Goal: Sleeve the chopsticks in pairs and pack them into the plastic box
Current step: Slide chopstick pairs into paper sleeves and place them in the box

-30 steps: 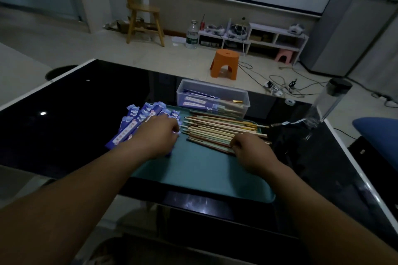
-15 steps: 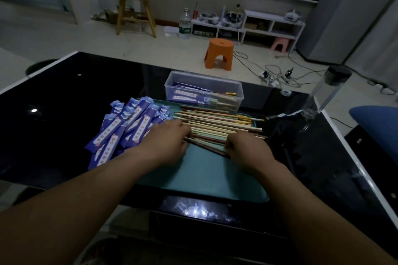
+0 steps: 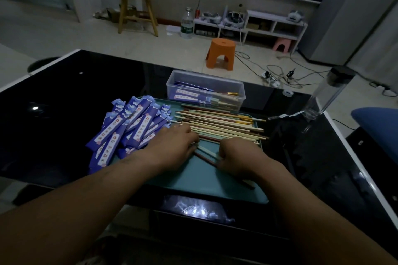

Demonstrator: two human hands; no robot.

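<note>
Teal tray point(image 3: 193, 178): left hand point(image 3: 172, 146), right hand point(image 3: 238, 157) grip two chopsticks point(image 3: 206, 152) beside pile point(image 3: 226, 127).

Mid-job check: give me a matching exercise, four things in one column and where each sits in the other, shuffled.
1 plastic box
2 purple sleeves
3 clear bottle
4 orange stool

A on the floor beyond the table
B left of the loose chopsticks
C near the table's right edge
D just beyond the loose chopsticks

Pairs: 1-D, 2-B, 3-C, 4-A
</note>
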